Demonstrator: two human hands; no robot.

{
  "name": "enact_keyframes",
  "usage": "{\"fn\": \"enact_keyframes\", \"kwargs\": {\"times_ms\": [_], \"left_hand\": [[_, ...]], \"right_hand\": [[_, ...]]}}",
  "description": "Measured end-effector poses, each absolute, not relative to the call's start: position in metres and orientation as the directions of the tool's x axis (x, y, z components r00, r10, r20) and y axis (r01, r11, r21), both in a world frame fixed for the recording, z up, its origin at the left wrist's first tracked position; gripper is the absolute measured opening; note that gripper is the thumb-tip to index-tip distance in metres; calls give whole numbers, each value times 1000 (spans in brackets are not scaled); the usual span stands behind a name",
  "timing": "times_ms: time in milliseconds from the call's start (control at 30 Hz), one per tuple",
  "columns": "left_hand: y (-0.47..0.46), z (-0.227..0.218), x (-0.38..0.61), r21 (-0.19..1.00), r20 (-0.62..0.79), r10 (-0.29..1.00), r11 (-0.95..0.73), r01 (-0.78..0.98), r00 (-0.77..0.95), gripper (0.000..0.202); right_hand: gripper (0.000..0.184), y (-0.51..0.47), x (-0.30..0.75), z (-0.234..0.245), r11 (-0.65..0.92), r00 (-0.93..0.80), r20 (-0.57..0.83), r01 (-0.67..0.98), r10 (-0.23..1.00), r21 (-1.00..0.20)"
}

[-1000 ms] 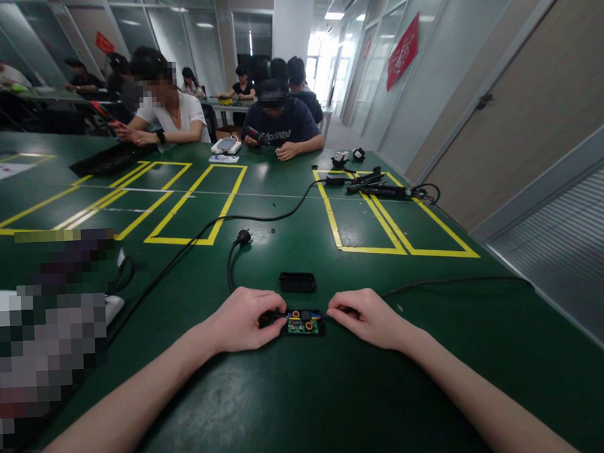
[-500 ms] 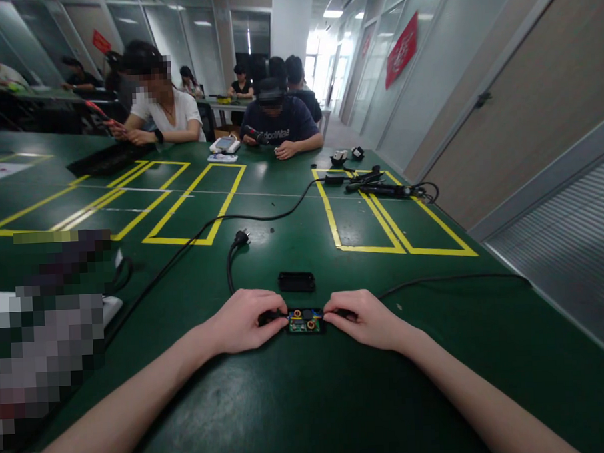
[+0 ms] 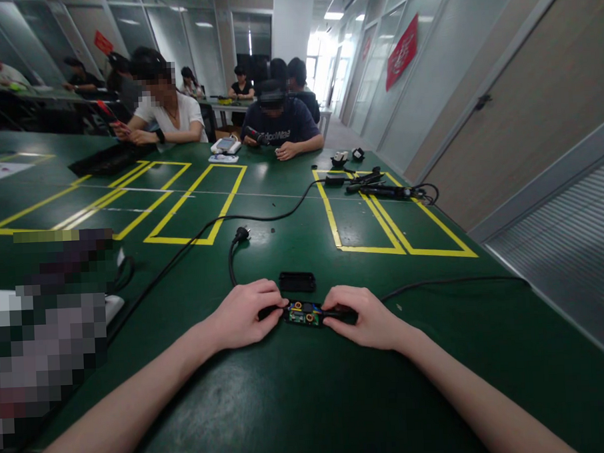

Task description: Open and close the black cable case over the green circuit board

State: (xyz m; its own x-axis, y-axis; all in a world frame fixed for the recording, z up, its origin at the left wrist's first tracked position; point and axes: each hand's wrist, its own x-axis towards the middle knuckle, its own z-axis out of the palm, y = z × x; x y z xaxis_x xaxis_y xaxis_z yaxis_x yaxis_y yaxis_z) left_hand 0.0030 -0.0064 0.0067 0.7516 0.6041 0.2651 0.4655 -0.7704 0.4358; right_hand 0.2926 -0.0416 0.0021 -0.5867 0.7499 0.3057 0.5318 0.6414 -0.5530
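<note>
On the green tabletop [image 3: 309,400], an adapter [image 3: 302,314] lies near the front edge, open face up, long axis running left to right. The left grip [image 3: 246,316] and right grip [image 3: 363,315] pinch its two ends.

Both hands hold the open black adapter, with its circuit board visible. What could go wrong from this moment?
1. The open adapter, held between the left hand and the right hand, shows its bare board; a finger might slip onto the parts.
2. The cable runs off from the right hand; a snag could tug the adapter.
3. The loose black lid just behind could be knocked away.
</note>
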Motion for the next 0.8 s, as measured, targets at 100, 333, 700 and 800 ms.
{"fn": "enact_keyframes", "kwargs": {"times_ms": [100,333,700,800], "left_hand": [[-7,9,4,422,256,588,-782,458,767,21],[-11,13,5,352,228,546,-818,454,807,22],[-4,9,3,331,277,576,-809,487,769,26],[-2,6,3,358,297,594,-795,489,748,25]], "right_hand": [[24,-42,294,2,637,-616,267,520,741,-570],[21,-41,292,0,697,-650,301,518,697,-496],[15,-36,288,-7,725,-614,385,603,689,-334],[15,-35,286,-7,708,-594,387,617,705,-344]]}}
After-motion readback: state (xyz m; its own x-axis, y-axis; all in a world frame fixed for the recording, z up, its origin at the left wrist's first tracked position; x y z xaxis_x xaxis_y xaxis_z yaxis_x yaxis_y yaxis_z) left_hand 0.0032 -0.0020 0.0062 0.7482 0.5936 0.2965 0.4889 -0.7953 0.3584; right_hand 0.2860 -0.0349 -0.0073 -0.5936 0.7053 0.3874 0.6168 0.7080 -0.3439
